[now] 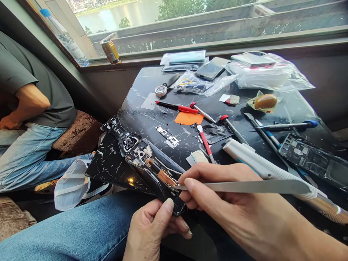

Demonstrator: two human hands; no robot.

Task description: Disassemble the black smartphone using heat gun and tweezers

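Note:
My left hand (152, 224) grips the near end of an opened smartphone (156, 170), its thumb on the frame. Cameras, copper-coloured strips and circuit parts are exposed inside. In my right hand (239, 206) are metal tweezers (258, 186), pinched between thumb and fingers, with the tips at the phone's lower circuit area. Whether the tips touch or hold a part cannot be made out. A dark panel with camera cutouts (130, 142) adjoins the phone's far end. Beyond the phone, a silvery bracket (167, 137) lies on the black marbled table (141, 85).
Screwdrivers (233, 130), a red-and-black pen (176, 107), an orange card (189, 117) and a white handheld tool (252, 159) lie around. At right rests another opened phone (312, 156). Plastic bags (269, 78) line the back. A seated person (35, 105) is at left.

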